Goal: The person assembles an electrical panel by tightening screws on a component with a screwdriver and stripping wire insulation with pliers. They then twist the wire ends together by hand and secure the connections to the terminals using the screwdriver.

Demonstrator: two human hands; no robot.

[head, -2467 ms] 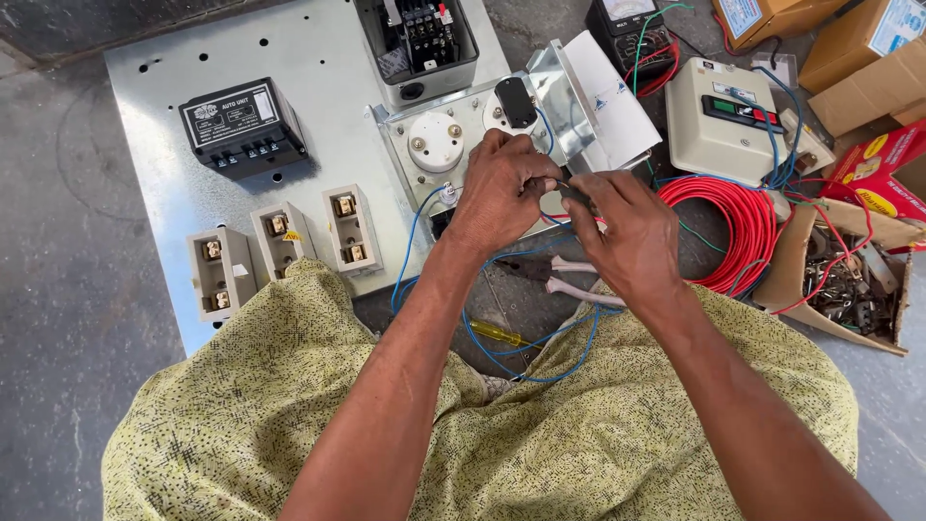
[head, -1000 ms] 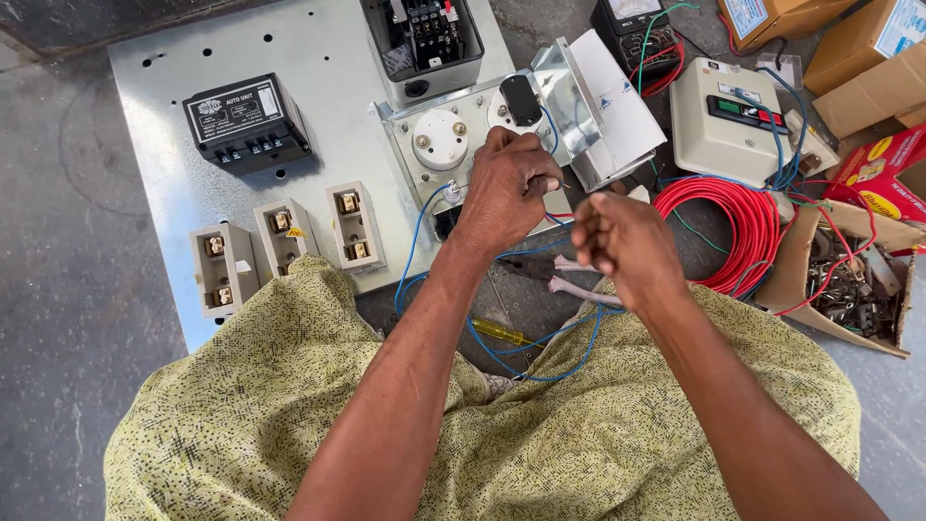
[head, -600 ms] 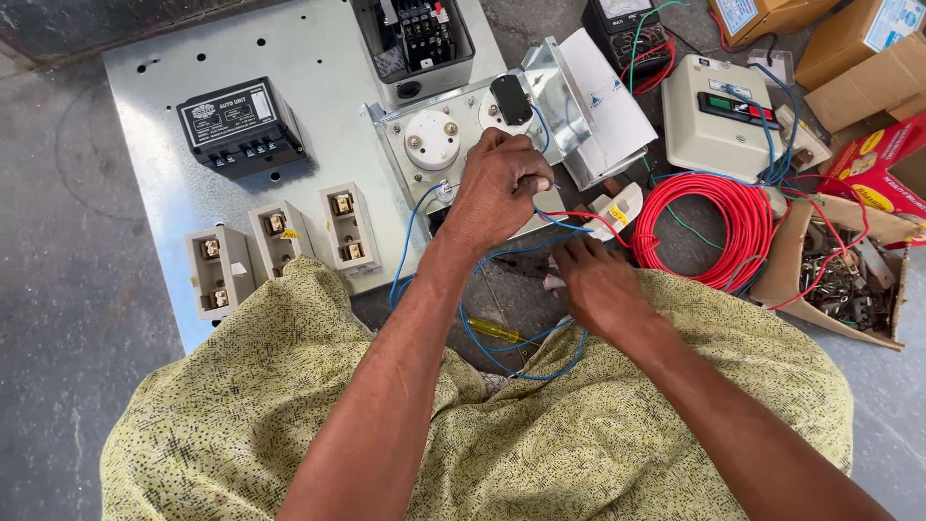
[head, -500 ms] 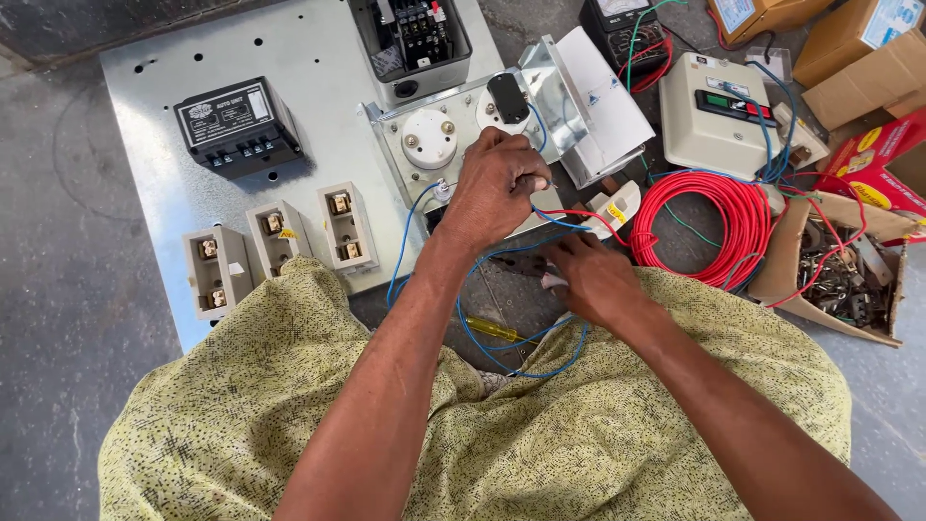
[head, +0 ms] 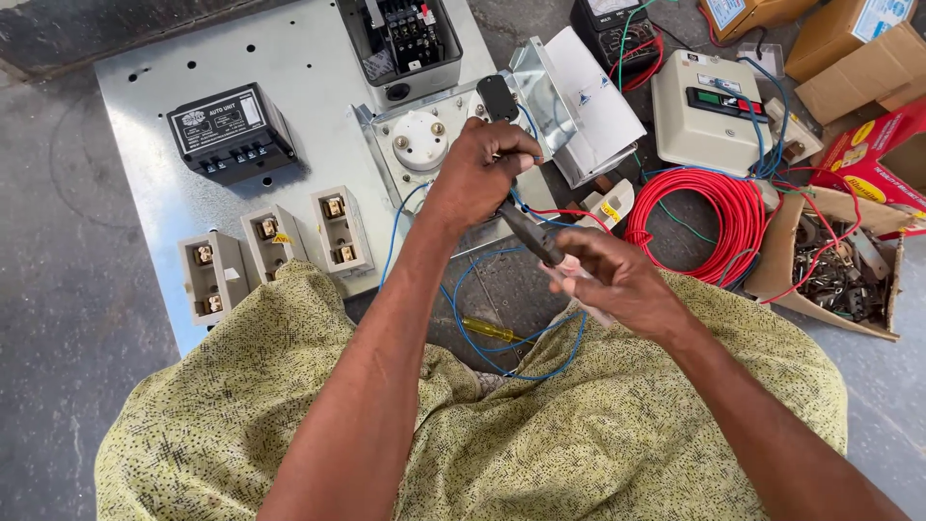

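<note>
A dark-handled tool (head: 531, 234), probably pliers or a cutter, is sitting between the two hands, above the front edge of a grey metal panel (head: 289, 58) lying on the floor. Its working end is hidden under the left hand, so its kind is hard to make out; the handle is slim, black and angled down toward the right. The right hand (head: 617, 280) is grasping the lower end of that handle, fingers curled around it. The left hand (head: 477, 174) is clenching over the tool's upper end and a blue wire (head: 463, 299), which is looping down past the panel's front edge onto the person's lap; what exactly the fingers are pinching is covered.

Just behind the left hand, a pale round-faced fitting (head: 420, 140) is sitting on the panel. At the panel's front left corner, three cream fuse holders (head: 270, 251) are standing in a row, with a black control unit (head: 230, 130) behind them. Off the panel's right edge, a red wire coil (head: 704, 222) is lying beside a cardboard box (head: 820, 270), its contents too tangled to tell.
</note>
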